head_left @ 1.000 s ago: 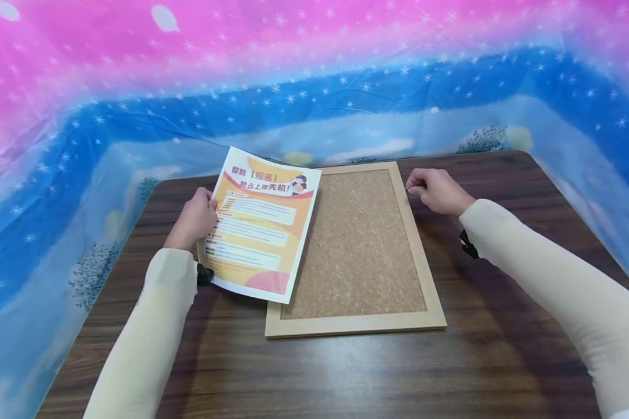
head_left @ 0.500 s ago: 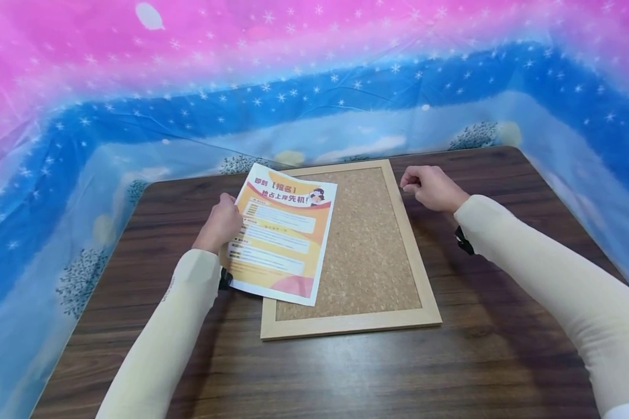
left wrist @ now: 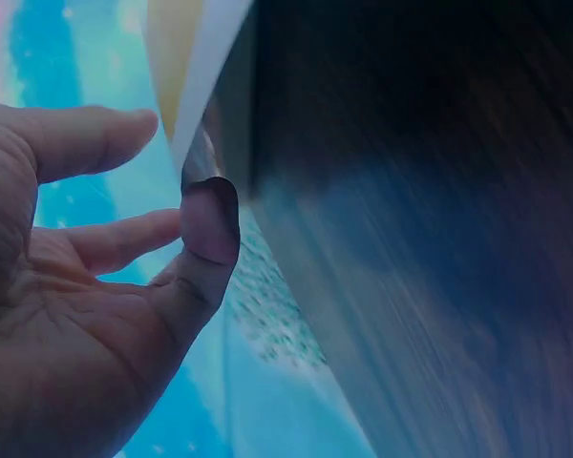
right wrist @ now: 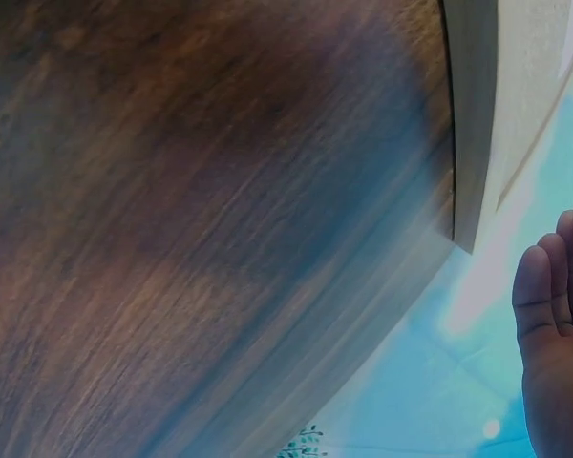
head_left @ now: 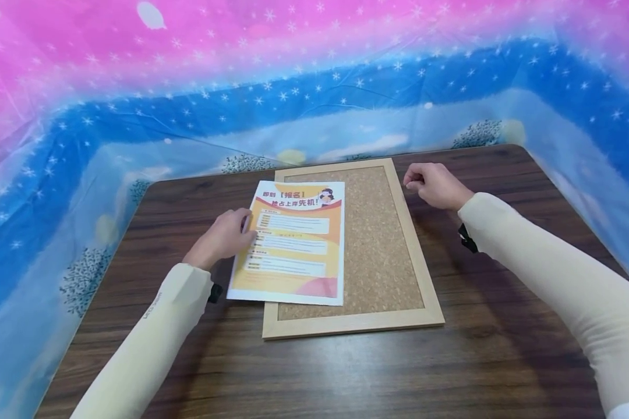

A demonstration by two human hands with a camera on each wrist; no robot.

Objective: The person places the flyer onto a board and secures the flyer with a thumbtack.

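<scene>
From the head camera, your left hand (head_left: 221, 237) lies on the left edge of the flyer (head_left: 292, 243), fingers stretched out fairly straight with the tips resting on the paper. The flyer lies flat, its right part over the left half of the cork board (head_left: 369, 244) and its left strip hanging past the frame onto the table (head_left: 346, 372). The board lies flat in the middle of the dark wooden table, long side running away from you. Your right hand (head_left: 434, 184) is just beside the board's far right corner, over the table, fingers curled in loosely; you hold nothing that shows there. A pink and blue starry sheet (head_left: 314, 75) rises behind the table on all sides.

From the left wrist camera, your left hand (left wrist: 86, 286) shows palm and thumb, the fingers open and relaxed. The white edge of the flyer (left wrist: 199, 76) runs just past your thumb tip; whether the thumb touches it you cannot tell. The table (left wrist: 439, 229) fills the right side, blurred.

From the right wrist camera, only the bent fingers (right wrist: 552, 315) of your right hand show at the lower right edge, with nothing between them. The board's wooden frame (right wrist: 470, 114) lies at the upper right, apart from the fingers, on the table (right wrist: 191, 219).
</scene>
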